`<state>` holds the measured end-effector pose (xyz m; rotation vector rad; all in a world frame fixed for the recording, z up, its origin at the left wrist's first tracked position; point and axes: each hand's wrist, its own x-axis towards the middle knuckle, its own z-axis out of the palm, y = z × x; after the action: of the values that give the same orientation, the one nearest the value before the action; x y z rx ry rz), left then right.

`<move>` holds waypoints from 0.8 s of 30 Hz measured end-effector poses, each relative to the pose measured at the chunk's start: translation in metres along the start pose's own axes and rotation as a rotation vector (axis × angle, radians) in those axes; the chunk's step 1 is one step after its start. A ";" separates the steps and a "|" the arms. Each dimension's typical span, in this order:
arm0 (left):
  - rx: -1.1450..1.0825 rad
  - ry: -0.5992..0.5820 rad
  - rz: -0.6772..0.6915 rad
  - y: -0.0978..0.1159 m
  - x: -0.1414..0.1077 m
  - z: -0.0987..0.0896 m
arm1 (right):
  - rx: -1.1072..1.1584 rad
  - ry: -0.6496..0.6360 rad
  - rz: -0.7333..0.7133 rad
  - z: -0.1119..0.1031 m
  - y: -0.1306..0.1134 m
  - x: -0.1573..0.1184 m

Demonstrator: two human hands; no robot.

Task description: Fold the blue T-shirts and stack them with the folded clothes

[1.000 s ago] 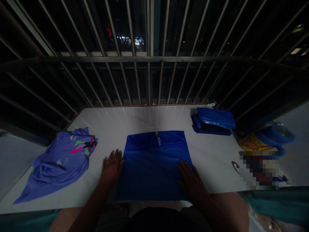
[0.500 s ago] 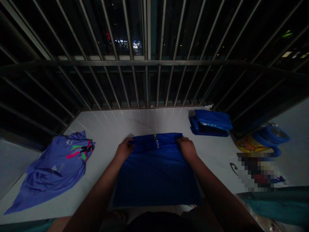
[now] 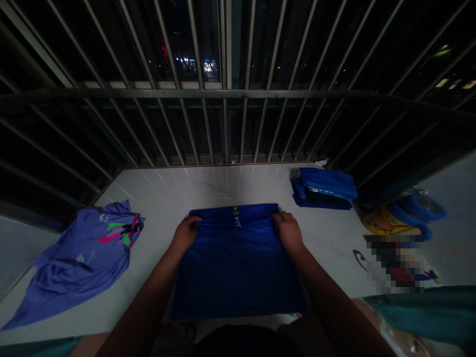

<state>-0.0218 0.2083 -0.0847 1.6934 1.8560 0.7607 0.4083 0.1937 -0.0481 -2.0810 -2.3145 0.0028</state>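
Observation:
A blue shirt [image 3: 238,267] lies spread in front of me, its far part turned over in a band with small white and yellow print. On the left side of that band, my left hand [image 3: 186,234] is closed, with thumb and fingers gripping the fabric. My right hand [image 3: 289,232] grips the opposite side, fingers curled over the cloth near the far right corner. The shirt's near edge reaches toward my body, between my forearms.
A crumpled purple shirt [image 3: 84,253] with bright print lies on the white ledge [image 3: 219,186] at left. Folded blue garments [image 3: 327,186] are stacked at back right. A yellow-and-blue container [image 3: 390,218] stands at far right. Metal bars [image 3: 225,94] close off the back.
My left hand has shifted slightly left and toward me. The far band and its print have moved a little left; the right hand keeps nearly the same place.

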 end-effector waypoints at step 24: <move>0.457 -0.405 0.403 0.015 0.053 -0.009 | 0.030 -0.304 -0.236 -0.015 0.003 0.054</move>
<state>-0.0219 0.2615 -0.0677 2.3453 1.4911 0.1017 0.4062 0.2475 -0.0316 -1.8937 -2.6988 0.3710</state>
